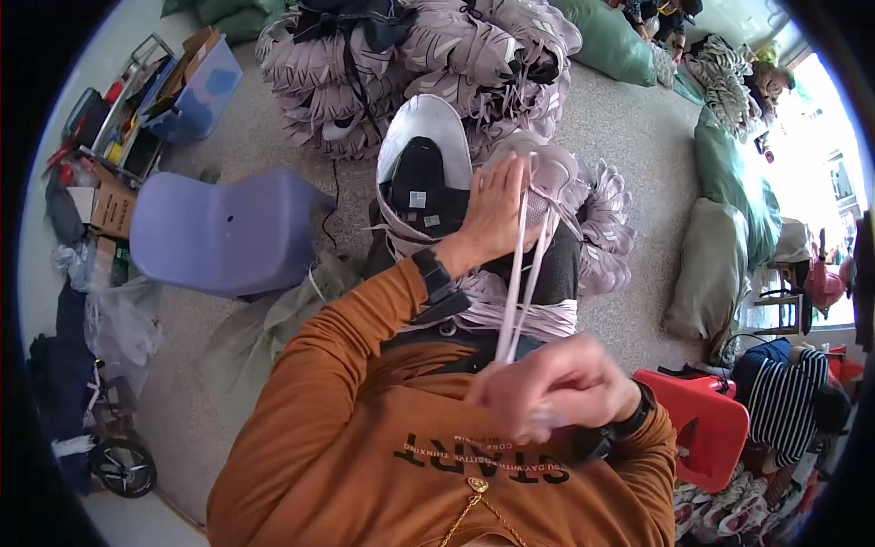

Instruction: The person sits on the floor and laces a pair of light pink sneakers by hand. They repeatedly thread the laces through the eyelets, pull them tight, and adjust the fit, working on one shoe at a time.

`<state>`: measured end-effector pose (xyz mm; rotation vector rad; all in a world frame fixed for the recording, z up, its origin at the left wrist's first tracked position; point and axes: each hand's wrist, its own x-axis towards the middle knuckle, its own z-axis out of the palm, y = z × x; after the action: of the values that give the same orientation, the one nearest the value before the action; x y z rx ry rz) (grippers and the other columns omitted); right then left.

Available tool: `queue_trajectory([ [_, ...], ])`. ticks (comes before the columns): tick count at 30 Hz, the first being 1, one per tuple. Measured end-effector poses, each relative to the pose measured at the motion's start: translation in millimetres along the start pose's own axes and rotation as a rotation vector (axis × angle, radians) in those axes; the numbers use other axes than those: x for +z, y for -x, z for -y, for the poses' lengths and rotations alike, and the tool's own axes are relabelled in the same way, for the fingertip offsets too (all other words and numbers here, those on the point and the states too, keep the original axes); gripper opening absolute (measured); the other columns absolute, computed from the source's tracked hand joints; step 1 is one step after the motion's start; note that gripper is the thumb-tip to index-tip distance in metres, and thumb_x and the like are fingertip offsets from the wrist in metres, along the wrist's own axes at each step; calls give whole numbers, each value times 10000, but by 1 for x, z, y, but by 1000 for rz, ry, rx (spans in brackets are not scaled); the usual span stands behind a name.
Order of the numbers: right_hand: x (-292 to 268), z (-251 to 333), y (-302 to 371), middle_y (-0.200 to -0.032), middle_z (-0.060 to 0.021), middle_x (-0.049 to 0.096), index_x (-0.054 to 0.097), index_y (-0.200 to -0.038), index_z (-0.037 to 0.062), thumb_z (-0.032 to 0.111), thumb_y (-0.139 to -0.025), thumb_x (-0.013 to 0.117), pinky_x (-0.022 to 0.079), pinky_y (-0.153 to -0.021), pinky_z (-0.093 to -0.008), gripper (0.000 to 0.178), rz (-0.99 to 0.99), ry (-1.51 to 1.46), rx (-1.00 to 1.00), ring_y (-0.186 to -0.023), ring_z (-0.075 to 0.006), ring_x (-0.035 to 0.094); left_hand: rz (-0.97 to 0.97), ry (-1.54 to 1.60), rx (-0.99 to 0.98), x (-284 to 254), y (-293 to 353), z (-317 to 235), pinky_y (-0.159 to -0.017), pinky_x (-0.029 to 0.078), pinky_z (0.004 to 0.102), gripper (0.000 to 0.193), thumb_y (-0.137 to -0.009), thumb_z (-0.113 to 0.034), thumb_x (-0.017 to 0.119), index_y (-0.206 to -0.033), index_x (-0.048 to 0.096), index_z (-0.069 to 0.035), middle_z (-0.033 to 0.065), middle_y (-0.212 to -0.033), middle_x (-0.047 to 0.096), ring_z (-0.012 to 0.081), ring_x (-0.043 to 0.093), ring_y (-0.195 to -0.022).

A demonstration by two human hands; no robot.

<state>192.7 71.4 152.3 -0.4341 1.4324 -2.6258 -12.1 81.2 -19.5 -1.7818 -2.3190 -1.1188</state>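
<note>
Our flat left hand [493, 210] seems to brace the shoe [550, 171] at twelve o'clock; our right hand [558, 387], towards six, grips taut laces [512, 292].

You wear a rust-brown, long-sleeved top [355, 483], dark lettering [447, 458] across its chest at the lower centre of the frame. A gold chain [458, 521] carries a small pendant [478, 485]; dark bands [432, 269] circle both your wrists.
</note>
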Motion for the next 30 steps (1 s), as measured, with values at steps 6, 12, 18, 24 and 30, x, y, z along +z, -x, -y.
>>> queue_trajectory([
  [6, -40, 27, 38, -548, 10, 516, 535, -869, 70, 167, -958, 647, 520, -878, -464, 173, -485, 8, -375, -482, -175, 525, 64, 369, 543, -30, 49, -35, -1188, 266, 541, 617, -856, -277, 730, -1373, 514, -17, 188, -1344, 568, 313, 532, -1293],
  [12, -93, 35, 46, -694, -25, 542, 546, -901, 55, 169, -991, 574, 494, -866, -403, 148, -810, 353, -86, -665, -155, 550, 135, 516, 577, -22, 53, -18, -907, 527, 425, 92, -884, -117, 664, -910, 605, -51, 84, -774, 578, 312, 619, -775],
  [18, -154, 26, -14, -980, -147, 668, 617, -1009, -33, 28, -930, 600, 512, -813, -343, 101, -739, 1567, 8, -841, -225, 650, 147, 509, 546, -33, 46, -27, -680, 467, 396, 91, -872, -141, 639, -879, 599, -59, 84, -772, 582, 285, 593, -727],
  [24, -213, 10, -55, -929, -193, 600, 590, -1007, -22, 41, -872, 646, 496, -752, -418, 159, -297, 1633, 242, -834, -362, 621, 101, 283, 599, -31, 27, -21, -841, 458, 399, 127, -909, -190, 592, -856, 604, -76, 80, -843, 613, 265, 616, -851],
  [30, -234, 6, -70, -890, -171, 607, 574, -982, 0, -23, -810, 592, 498, -742, -419, 175, -122, 1784, 266, -823, -354, 627, 187, 194, 534, -24, 18, -11, -1035, 384, 475, 150, -929, -237, 606, -908, 629, -90, 89, -894, 596, 277, 601, -975],
])
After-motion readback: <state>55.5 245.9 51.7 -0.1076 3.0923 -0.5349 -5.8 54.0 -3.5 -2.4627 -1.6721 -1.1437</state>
